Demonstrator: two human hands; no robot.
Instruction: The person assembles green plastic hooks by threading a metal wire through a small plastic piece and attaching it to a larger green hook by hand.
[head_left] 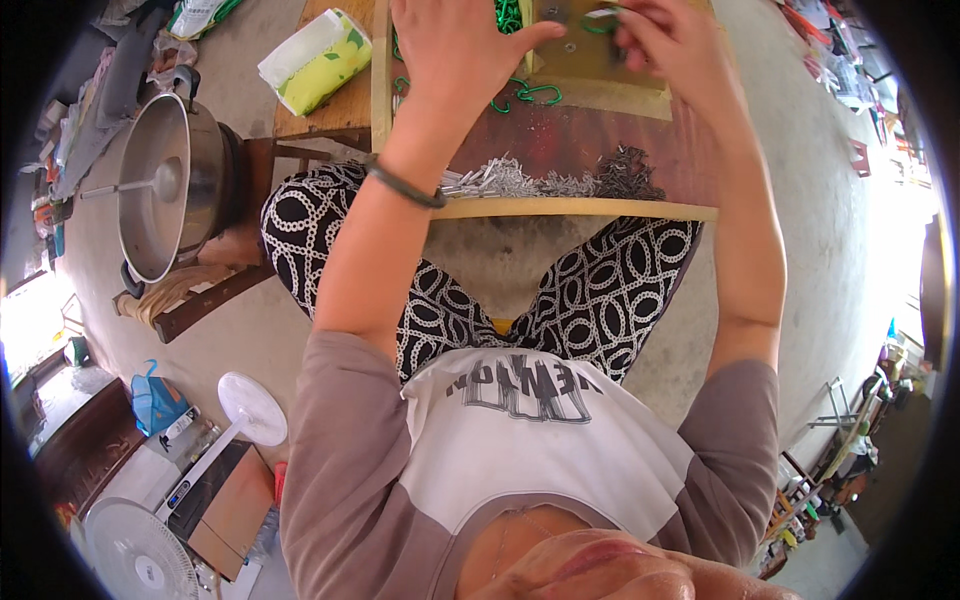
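At the top of the view, my left hand (450, 45) is spread with its thumb stretched out to the right, palm down above green metal pieces. Its fingertips run out of the picture. My right hand (665, 40) pinches a green carabiner (600, 20), partly hidden by the fingers. Loose green hooks (538, 93) lie on the wooden tray (590, 209) just right of my left wrist, with more green pieces (508, 15) heaped beyond. Silver pins (515, 180) and small dark parts (630, 175), perhaps springs, are piled along the tray's near edge.
The tray rests over my knees, with a raised rim. A wooden bench (320, 125) on the left bears a yellow-green tissue pack (318, 62). Further left stands a big steel pan (150, 225) with a ladle in it. A white fan (252, 410) stands at the lower left.
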